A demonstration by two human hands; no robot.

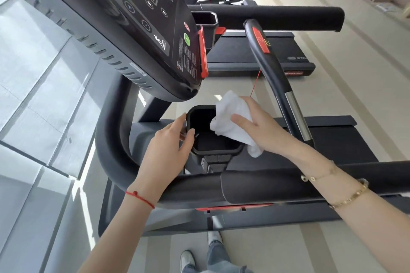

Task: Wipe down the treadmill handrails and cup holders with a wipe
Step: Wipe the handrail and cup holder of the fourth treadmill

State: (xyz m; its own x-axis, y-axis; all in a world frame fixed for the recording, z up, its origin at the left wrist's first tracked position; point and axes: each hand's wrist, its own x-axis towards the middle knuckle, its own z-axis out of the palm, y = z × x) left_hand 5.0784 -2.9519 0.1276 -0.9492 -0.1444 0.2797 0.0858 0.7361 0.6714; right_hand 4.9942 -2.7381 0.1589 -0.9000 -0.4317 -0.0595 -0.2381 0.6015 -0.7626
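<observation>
- Now the right hand (264, 126) has its grip closed on the white wipe (233, 117), fingers spread flat over it, pressing it against the right rim of the cup holder (213, 142).
- Meanwhile the left hand (170, 146) holds the cup holder's left rim, thumb hooked over the edge and fingers wrapped on the outer wall; it carries no wipe and looks to be steadying the holder.
- The cup holder sits below the console (142, 29), just beyond the near handrail (255, 186), with both forearms reaching across that rail.
- The step in hand appears to be cleaning the cup holder: the wipe covers the rim and part of the opening, while the dark floor of the holder shows bare.
- To do it well, she or he should push the wipe down inside, sweep the walls and the corners, then run it round the whole rim.
- The left grip will need to shift so the rim under its thumb gets wiped too.
- A loose tail of wipe hangs below the right palm; bunching it would give firmer contact.
</observation>
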